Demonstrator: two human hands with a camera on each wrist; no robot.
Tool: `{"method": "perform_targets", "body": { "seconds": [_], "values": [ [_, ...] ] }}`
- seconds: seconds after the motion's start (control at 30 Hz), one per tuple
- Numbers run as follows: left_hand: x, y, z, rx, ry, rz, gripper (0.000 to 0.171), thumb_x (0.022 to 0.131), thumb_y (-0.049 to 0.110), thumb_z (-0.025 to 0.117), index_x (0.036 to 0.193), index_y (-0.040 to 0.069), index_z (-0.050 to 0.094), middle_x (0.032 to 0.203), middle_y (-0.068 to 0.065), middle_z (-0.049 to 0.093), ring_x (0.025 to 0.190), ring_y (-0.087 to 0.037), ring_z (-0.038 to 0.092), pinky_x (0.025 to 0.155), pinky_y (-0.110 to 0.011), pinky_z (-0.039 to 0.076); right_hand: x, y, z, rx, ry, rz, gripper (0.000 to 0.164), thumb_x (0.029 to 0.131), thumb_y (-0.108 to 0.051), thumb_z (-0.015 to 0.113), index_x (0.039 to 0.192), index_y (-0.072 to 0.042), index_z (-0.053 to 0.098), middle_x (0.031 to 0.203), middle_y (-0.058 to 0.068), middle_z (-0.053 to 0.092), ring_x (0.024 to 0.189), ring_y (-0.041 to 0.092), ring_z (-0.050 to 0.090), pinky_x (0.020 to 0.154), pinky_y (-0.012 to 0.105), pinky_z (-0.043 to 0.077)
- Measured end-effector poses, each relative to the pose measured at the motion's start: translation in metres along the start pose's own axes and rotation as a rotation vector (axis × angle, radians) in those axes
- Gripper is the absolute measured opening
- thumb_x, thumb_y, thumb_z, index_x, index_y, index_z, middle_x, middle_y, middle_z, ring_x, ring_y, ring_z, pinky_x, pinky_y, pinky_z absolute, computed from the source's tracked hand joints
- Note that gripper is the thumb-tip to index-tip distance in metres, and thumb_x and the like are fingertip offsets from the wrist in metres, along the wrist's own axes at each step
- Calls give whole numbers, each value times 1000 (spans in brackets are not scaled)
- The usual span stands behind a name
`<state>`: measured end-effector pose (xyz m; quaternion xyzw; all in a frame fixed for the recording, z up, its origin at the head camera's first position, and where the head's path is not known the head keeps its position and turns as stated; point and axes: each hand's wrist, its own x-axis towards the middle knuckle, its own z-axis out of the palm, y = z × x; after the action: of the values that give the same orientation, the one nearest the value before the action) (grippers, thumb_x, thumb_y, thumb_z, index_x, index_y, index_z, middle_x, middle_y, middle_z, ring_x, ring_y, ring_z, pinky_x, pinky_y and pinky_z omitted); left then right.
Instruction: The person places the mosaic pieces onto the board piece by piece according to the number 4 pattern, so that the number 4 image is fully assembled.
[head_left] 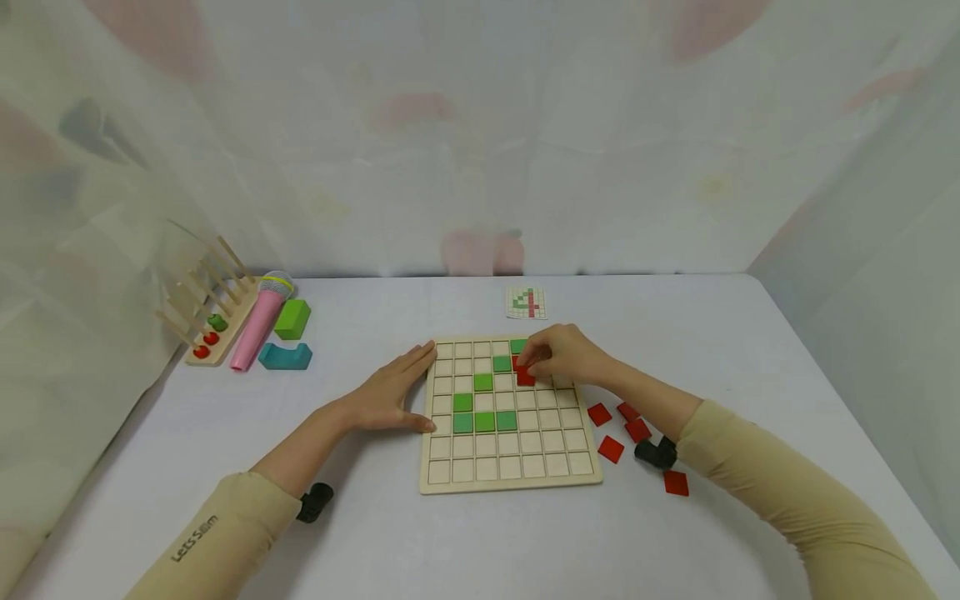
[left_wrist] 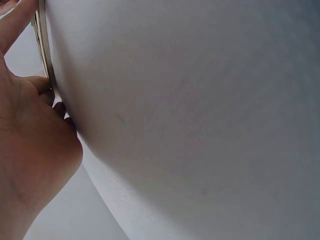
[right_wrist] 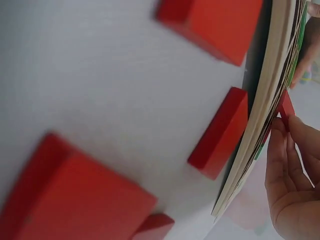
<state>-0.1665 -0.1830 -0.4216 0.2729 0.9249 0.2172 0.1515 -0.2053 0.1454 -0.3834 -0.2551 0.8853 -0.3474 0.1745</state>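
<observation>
A wooden grid board (head_left: 487,472) lies flat on the white table. Several green square tiles (head_left: 483,422) sit in its cells, forming a diagonal and a short row. My right hand (head_left: 564,354) pinches a red square tile (head_left: 526,377) between thumb and fingers over the upper right part of the grid; in the right wrist view that tile (right_wrist: 286,107) is tilted near the board's surface. Another red tile (head_left: 516,362) shows just behind it, partly hidden by the fingers. My left hand (head_left: 384,398) rests at the board's left edge, thumb and fingers spread along it.
Loose red tiles (head_left: 611,450) lie right of the board, close to the right forearm. A small pattern card (head_left: 527,303) lies behind the board. At the back left are a peg rack (head_left: 236,321), pink toy microphone (head_left: 258,327), green block (head_left: 292,319) and teal curved block (head_left: 286,357).
</observation>
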Motion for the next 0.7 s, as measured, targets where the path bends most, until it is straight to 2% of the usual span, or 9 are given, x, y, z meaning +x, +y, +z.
{"method": "perform_targets", "body": {
  "seconds": [0.37, 0.7],
  "values": [
    [-1, 0, 0, -3, 1, -10, 118, 75, 59, 76, 159, 5, 12, 169, -11, 7, 156, -36, 9, 124, -60, 17, 1, -2, 3, -48, 7, 14, 8, 86, -10, 73, 93, -13, 77, 82, -1, 76, 76, 7, 65, 72, 23, 53],
    [0, 1, 0, 0, 3, -10, 118, 75, 58, 75, 159, 5, 13, 169, -10, 7, 156, -36, 10, 124, -60, 18, 3, 0, 6, -90, 20, 10, 8, 86, -12, 76, 92, -15, 80, 88, -1, 78, 77, 6, 64, 70, 22, 51]
  ]
}}
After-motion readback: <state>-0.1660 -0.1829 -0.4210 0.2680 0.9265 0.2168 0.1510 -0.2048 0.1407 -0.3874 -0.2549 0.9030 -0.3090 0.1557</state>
